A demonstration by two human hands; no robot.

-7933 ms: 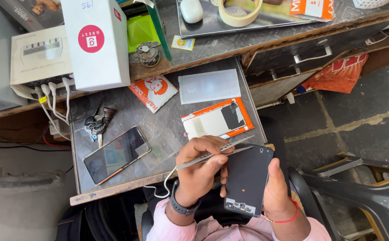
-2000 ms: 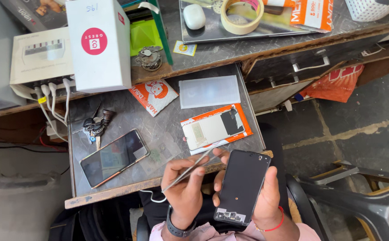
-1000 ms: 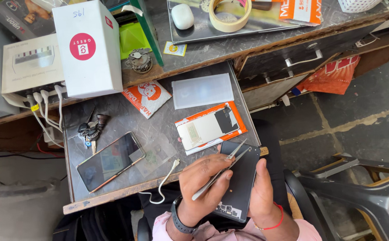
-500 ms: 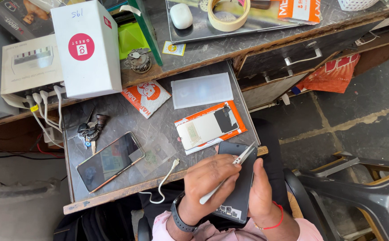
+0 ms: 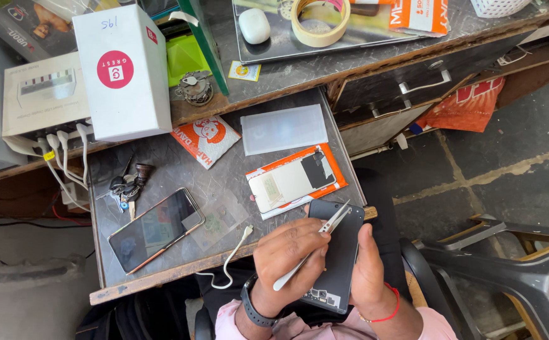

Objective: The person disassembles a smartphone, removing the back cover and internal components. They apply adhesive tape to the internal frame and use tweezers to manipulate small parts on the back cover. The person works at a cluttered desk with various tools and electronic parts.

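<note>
Looking down from my head, my left hand has its fingers pinched around a pair of white tweezers, whose metal tips lie over the upper part of the dark phone that I hold just off the near right corner of the bench. My right hand cups that phone from the right, thumb lying straight along its edge and the other fingers hidden behind it, so I cannot tell how they are set. The phone is tilted a little, its lower end showing an open patch of small parts near my wrists. A black watch sits on my left wrist and a red thread on my right. On the bench, just beyond the phone's top, lies an orange and white packet by the right edge, and past it a clear plastic sheet. Toward the near left corner a second phone lies face up at a slant, with a bunch of keys just behind it. A white cable hangs over the near edge. On the higher shelf at the back stand a white box, a roll of tape and a white mouse.
</note>
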